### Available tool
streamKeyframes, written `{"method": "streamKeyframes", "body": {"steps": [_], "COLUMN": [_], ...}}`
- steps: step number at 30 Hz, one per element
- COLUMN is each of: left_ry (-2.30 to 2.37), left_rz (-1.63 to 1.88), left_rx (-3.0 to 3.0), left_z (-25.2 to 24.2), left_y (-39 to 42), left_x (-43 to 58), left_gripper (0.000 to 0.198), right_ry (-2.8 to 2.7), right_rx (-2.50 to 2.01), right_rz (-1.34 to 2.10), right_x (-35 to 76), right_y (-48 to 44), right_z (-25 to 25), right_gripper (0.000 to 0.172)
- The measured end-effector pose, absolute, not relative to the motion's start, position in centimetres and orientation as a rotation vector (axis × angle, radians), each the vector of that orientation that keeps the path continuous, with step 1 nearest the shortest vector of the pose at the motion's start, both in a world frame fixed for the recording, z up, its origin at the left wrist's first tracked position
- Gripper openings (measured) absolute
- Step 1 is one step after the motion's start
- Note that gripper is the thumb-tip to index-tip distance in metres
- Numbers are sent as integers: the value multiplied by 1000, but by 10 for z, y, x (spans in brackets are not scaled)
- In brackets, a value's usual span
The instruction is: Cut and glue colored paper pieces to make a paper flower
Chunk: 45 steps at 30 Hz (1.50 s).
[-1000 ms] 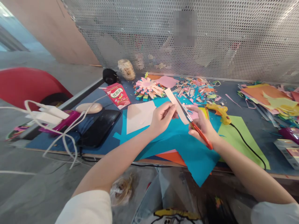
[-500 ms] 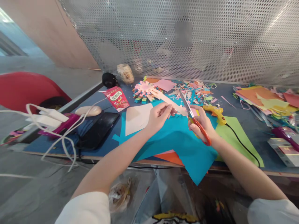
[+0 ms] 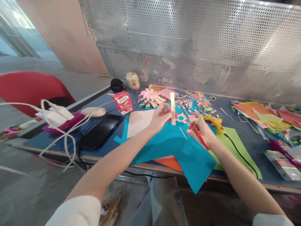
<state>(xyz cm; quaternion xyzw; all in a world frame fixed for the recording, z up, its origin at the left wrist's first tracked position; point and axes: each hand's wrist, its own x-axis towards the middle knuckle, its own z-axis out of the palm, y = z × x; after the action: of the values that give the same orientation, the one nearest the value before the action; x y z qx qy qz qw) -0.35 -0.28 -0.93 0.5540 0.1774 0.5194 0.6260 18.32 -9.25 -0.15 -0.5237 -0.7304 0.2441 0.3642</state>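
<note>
Pinched in my left hand (image 3: 161, 117) is a narrow pale paper strip (image 3: 172, 106), standing upright above the fingers. My right hand (image 3: 201, 128) is closed around a pair of scissors (image 3: 198, 135) with orange-red handles, the blades pointing up and left, close to the strip. Beneath both hands lies a large sheet of blue paper (image 3: 174, 144). A small white cut paper piece with a toothed edge (image 3: 181, 118) rests on it between the hands, and a thin white sliver (image 3: 183, 133) lies just below. Behind my left hand sits a fringed pink paper flower (image 3: 150, 95).
Paper scraps (image 3: 197, 102) litter the back. A yellow glue gun (image 3: 216, 123) rests on green paper (image 3: 235, 150), its cord trailing forward. To the left are a red drink carton (image 3: 123, 103), a black phone (image 3: 102, 130) and tangled white cables (image 3: 66, 138). A perforated metal panel (image 3: 150, 40) stands behind.
The pale strip, which stretched slantwise toward the flower, now stands upright in my left hand. A white sliver now shows on the blue paper. The head view has shifted slightly.
</note>
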Motion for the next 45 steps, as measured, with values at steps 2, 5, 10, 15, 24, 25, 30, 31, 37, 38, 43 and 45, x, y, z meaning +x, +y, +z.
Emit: {"method": "streamKeyframes", "body": {"steps": [2, 5, 10, 15, 24, 25, 30, 31, 37, 38, 43, 45], "left_ry": [448, 498, 575, 580, 503, 508, 528, 527, 543, 559, 601, 699], "left_rz": [1208, 1245, 1310, 1341, 1316, 1314, 1281, 1273, 1251, 1251, 1109, 927], "left_rx": [1235, 1264, 1404, 1512, 1545, 1550, 1565, 1570, 1627, 1648, 1895, 2019], "left_z": [-7, -5, -7, -10, 2, 2, 1, 1, -2, -1, 3, 5], "left_y": [-2, 2, 8, 10, 5, 4, 5, 5, 8, 9, 23, 28], "left_x": [-3, -3, -5, -7, -14, -14, -13, -13, -14, -15, -36, -49], "left_gripper": [37, 35, 24, 28, 55, 57, 61, 61, 58, 57, 43, 38], "right_ry": [-1876, -1878, -1910, -1967, -2004, -2004, -2009, -2010, -1969, -1960, -1948, -1962], "right_rx": [-1385, -1434, -1589, -1667, -1494, -1476, -1444, -1444, -1454, -1457, -1497, -1512], "right_rz": [583, 538, 448, 388, 568, 580, 602, 604, 583, 593, 590, 557], "right_x": [184, 185, 184, 181, 186, 186, 184, 183, 180, 180, 180, 180], "right_y": [-92, -91, -91, -92, -89, -89, -90, -90, -93, -93, -90, -88], "right_z": [-1, -2, 0, 2, -6, -6, -5, -4, -1, -1, -3, -5], "right_gripper": [70, 72, 80, 80, 74, 73, 72, 72, 70, 70, 75, 77]}}
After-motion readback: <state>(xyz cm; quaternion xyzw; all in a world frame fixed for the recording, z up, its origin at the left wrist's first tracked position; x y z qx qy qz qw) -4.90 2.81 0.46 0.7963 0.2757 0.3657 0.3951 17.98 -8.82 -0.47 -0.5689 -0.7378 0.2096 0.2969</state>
